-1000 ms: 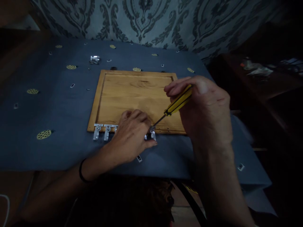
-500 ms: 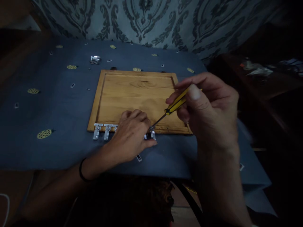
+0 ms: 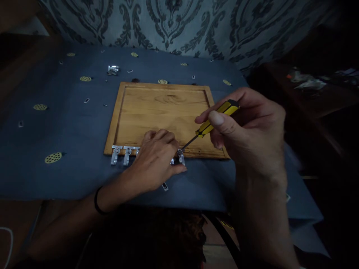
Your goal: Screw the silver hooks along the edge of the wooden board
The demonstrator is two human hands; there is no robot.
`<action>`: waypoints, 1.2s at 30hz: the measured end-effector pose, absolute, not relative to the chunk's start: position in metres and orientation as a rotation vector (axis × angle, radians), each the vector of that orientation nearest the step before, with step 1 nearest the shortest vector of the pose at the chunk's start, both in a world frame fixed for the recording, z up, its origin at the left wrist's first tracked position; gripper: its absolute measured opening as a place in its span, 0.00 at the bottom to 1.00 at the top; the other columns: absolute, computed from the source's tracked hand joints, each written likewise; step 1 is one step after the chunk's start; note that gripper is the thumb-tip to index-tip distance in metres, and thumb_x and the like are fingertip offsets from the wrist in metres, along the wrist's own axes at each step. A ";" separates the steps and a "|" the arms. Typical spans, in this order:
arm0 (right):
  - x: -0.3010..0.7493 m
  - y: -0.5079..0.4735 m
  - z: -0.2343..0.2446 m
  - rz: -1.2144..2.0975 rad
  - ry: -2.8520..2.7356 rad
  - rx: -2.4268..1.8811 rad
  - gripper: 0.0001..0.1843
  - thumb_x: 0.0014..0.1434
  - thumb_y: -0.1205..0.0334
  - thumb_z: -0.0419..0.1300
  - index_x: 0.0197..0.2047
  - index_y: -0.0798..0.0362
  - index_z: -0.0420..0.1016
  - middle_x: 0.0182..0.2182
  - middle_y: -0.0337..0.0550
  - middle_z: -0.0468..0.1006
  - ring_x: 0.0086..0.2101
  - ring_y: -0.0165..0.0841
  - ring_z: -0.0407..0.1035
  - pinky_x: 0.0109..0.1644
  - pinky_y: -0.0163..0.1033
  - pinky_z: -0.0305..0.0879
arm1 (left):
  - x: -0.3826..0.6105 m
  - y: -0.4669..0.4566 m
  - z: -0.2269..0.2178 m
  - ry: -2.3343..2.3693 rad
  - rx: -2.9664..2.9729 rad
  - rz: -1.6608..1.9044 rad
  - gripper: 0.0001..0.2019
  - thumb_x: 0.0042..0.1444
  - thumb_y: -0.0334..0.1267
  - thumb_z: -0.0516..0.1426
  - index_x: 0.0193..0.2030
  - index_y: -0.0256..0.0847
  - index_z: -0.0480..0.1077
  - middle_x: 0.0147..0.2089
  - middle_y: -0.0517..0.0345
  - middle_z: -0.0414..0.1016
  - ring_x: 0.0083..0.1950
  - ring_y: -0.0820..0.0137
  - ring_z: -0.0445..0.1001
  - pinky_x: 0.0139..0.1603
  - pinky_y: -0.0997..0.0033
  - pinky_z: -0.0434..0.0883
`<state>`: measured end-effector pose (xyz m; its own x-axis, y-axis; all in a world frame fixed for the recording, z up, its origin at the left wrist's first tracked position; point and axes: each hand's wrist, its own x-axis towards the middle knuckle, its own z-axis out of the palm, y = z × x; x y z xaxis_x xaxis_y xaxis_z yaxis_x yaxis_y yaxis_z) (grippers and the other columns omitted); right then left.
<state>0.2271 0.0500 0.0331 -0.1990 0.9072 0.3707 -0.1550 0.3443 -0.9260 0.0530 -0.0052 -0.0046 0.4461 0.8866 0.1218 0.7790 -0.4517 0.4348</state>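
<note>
A yellow-and-black screwdriver is pinched in my right hand, slanting down to the left. Its tip meets a metal hinge on the near edge of a framed wooden panel. Resting palm down over that edge, my left hand has its bent fingers and thumb around the same hinge; its fingertips are partly hidden. Left of it, a hinge and another hinge sit in a row along the edge. More metal shows partly behind the left hand.
Small shiny metal parts lie at the back of the blue patterned tablecloth. A small screw lies left of the panel. A patterned curtain hangs behind. Plastic wrapping lies on a dark surface at right.
My right fingers have shifted on the screwdriver handle, exposing its black end, and the hand has moved slightly right. The tip stays at the hinge; my left hand keeps its place.
</note>
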 end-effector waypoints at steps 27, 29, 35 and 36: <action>0.222 0.043 0.027 0.848 -1.422 -0.783 0.05 0.62 0.57 0.70 0.34 0.47 0.85 0.27 0.36 0.78 0.15 0.23 0.64 0.14 0.35 0.52 | 0.053 -0.006 -0.004 1.429 2.378 0.473 0.18 0.55 0.46 0.72 0.42 0.35 0.77 0.46 0.53 0.78 0.55 0.55 0.73 0.58 0.53 0.65; 0.221 0.044 0.026 0.844 -1.424 -0.765 0.06 0.62 0.58 0.70 0.34 0.47 0.85 0.26 0.36 0.78 0.15 0.23 0.63 0.14 0.35 0.52 | 0.053 -0.005 -0.003 1.429 2.377 0.472 0.18 0.56 0.46 0.72 0.42 0.35 0.77 0.46 0.53 0.78 0.55 0.54 0.73 0.58 0.53 0.65; 0.220 0.047 0.024 0.842 -1.452 -0.781 0.06 0.62 0.56 0.70 0.34 0.46 0.85 0.25 0.36 0.77 0.15 0.23 0.63 0.15 0.34 0.54 | 0.053 -0.005 -0.004 1.423 2.378 0.485 0.17 0.56 0.46 0.72 0.43 0.36 0.77 0.46 0.53 0.78 0.56 0.54 0.72 0.58 0.52 0.65; 0.220 0.047 0.023 0.845 -1.457 -0.784 0.06 0.61 0.56 0.71 0.34 0.46 0.85 0.25 0.36 0.77 0.15 0.23 0.63 0.14 0.34 0.53 | 0.053 -0.005 -0.004 1.422 2.375 0.488 0.18 0.56 0.46 0.72 0.44 0.36 0.77 0.47 0.53 0.78 0.56 0.54 0.72 0.58 0.52 0.65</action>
<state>0.2197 0.0474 0.0232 -0.0548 0.8609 0.5058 -0.0110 0.5060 -0.8625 0.0526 -0.0054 -0.0042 0.4436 0.8880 0.1214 0.7752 -0.4482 0.4452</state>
